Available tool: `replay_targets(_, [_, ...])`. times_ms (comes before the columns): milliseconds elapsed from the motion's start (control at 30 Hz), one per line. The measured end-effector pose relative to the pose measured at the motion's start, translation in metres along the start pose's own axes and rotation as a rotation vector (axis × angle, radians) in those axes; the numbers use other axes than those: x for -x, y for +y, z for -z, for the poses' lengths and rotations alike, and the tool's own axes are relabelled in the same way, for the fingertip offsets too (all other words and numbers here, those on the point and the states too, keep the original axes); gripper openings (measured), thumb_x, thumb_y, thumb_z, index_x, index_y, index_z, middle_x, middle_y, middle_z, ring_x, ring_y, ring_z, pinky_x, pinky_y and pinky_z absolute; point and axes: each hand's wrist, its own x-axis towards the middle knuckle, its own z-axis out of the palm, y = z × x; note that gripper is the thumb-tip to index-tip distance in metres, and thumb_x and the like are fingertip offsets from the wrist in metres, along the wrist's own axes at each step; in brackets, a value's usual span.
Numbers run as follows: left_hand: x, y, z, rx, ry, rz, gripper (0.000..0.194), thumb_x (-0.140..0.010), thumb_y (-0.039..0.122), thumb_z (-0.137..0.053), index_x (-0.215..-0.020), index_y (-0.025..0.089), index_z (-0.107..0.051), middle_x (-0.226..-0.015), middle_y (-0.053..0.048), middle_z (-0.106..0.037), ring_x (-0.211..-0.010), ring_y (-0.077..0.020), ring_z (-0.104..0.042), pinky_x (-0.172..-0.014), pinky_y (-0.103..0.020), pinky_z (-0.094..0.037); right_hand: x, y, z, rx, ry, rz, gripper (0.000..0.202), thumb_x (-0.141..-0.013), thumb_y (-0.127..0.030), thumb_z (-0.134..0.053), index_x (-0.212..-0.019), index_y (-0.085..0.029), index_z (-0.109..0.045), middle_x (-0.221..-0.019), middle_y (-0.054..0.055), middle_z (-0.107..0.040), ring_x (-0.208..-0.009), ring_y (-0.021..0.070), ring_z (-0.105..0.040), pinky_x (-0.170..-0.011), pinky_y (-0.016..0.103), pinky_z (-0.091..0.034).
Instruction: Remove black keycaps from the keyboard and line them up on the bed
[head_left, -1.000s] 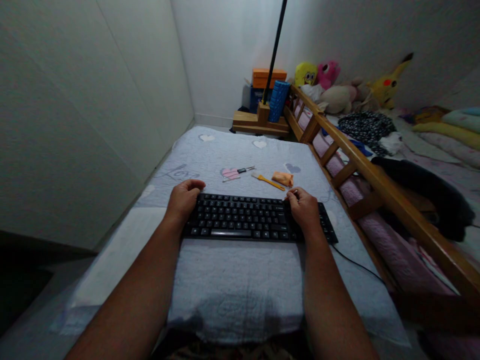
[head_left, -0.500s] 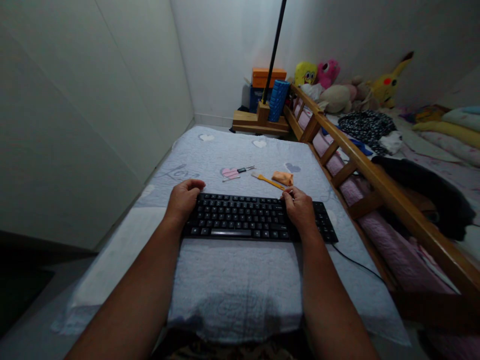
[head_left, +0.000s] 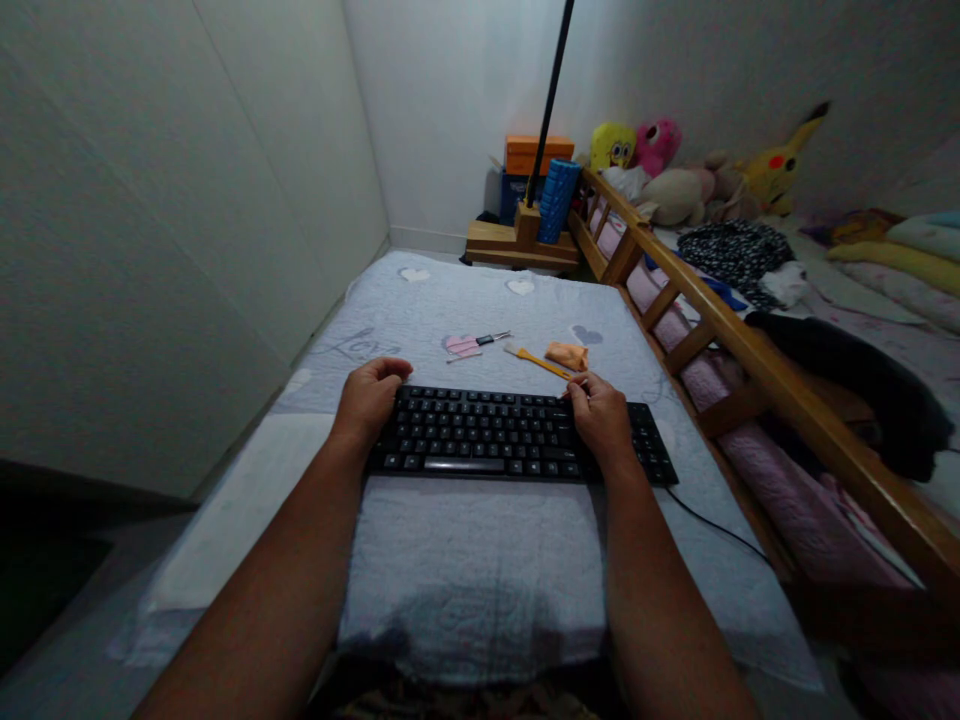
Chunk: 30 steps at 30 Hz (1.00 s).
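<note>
A black keyboard (head_left: 480,432) lies flat on the pale blue cloth. My left hand (head_left: 369,400) rests at its left end, fingers curled over the edge there. Over the right part of the keys is my right hand (head_left: 600,410), thumb and fingers pinched together at the top edge on something small and pale. Beyond the keyboard lie a yellow-handled brush (head_left: 544,363), a folded orange cloth (head_left: 567,355), a tool with a black handle (head_left: 487,340) and a thin cotton swab (head_left: 464,356).
A cable (head_left: 716,525) runs from the keyboard to the right. Along the right side stands a wooden bed rail (head_left: 694,285), with plush toys (head_left: 769,178) and clothes behind it. A blue roller (head_left: 558,202) and an orange box (head_left: 538,155) are at the back.
</note>
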Motion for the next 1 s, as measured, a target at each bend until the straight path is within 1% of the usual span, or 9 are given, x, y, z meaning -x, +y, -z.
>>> replay_targets(233, [-0.0012, -0.002, 0.0, -0.001, 0.0, -0.008, 0.03, -0.059, 0.017, -0.053, -0.083, 0.019, -0.071, -0.088, -0.004, -0.073, -0.088, -0.022, -0.065, -0.089, -0.034, -0.049, -0.0011, 0.0037, 0.0056, 0.016, 0.019, -0.036, 0.022, -0.085, -0.031, -0.045, -0.074, -0.021, -0.061, -0.075, 0.007, -0.07, -0.076, 0.0232, -0.063, -0.075, 0.033, -0.042])
replay_targets(467, [-0.0014, -0.0032, 0.0006, -0.02, -0.005, -0.012, 0.031, -0.059, 0.017, -0.052, -0.083, 0.019, -0.072, -0.089, -0.004, -0.073, -0.088, -0.022, -0.065, -0.088, -0.033, -0.049, 0.0001, 0.0031, 0.0044, 0.007, 0.01, -0.042, 0.022, -0.085, -0.032, -0.046, -0.074, -0.021, -0.061, -0.075, 0.007, -0.069, -0.076, 0.0234, -0.063, -0.074, 0.032, -0.042])
replay_targets(700, [0.0016, 0.0029, 0.0009, -0.042, 0.001, -0.014, 0.03, -0.058, 0.016, -0.052, -0.081, 0.019, -0.071, -0.087, -0.004, -0.073, -0.088, -0.0223, -0.065, -0.088, -0.033, -0.049, 0.0004, -0.0037, 0.0021, 0.009, -0.007, -0.01, 0.021, -0.084, -0.031, -0.046, -0.073, -0.021, -0.061, -0.076, 0.008, -0.069, -0.075, 0.0233, -0.063, -0.074, 0.033, -0.042])
replay_targets(867, [0.0001, 0.0007, 0.0007, -0.04, 0.0, -0.025, 0.031, -0.058, 0.016, -0.052, -0.082, 0.019, -0.072, -0.088, -0.003, -0.073, -0.087, -0.0219, -0.065, -0.088, -0.033, -0.049, 0.0004, -0.0052, -0.0001, 0.011, -0.015, 0.015, 0.021, -0.085, -0.029, -0.045, -0.073, -0.021, -0.061, -0.077, 0.008, -0.069, -0.078, 0.0237, -0.063, -0.075, 0.033, -0.042])
replay_targets(1000, [-0.0004, -0.001, 0.0002, -0.037, -0.007, -0.008, 0.032, -0.059, 0.017, -0.052, -0.084, 0.018, -0.072, -0.087, -0.003, -0.073, -0.086, -0.0216, -0.065, -0.085, -0.033, -0.049, 0.0007, -0.0032, -0.0018, 0.009, -0.01, 0.024, 0.02, -0.085, -0.028, -0.046, -0.073, -0.021, -0.061, -0.077, 0.009, -0.069, -0.078, 0.024, -0.063, -0.076, 0.033, -0.043])
